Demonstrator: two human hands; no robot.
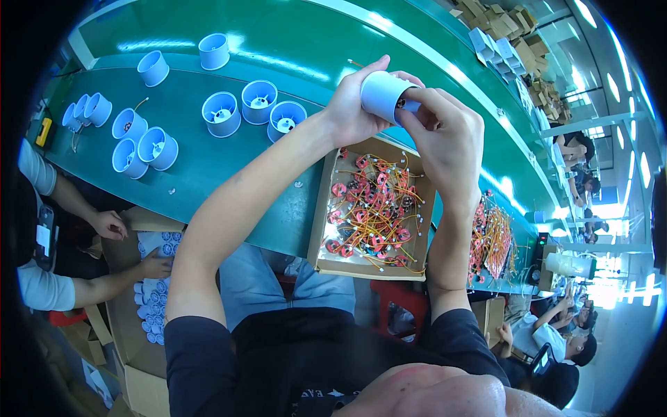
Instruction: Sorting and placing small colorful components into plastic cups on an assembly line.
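A white plastic cup-shaped housing (381, 96) lies tilted in my left hand (349, 104), whose fingers wrap round it over the table. My right hand (448, 132) reaches to the housing's mouth with fingers pinched together. Between those fingertips shows a small dark part (401, 103), mostly hidden. A thin orange wire (356, 64) with a light connector pokes out beyond my left hand. Below my hands, a cardboard box (319, 229) holds many red-and-black round coil parts (361, 215) with yellow and orange wires.
Several white housings (222, 115) stand mouth-up on the green table (187, 187) to the left. More wired parts (490, 236) are heaped at the right. At the left, a co-worker's hand (156, 265) reaches into a carton (125, 278) of white parts. A raised green ledge (299, 35) runs along the far side.
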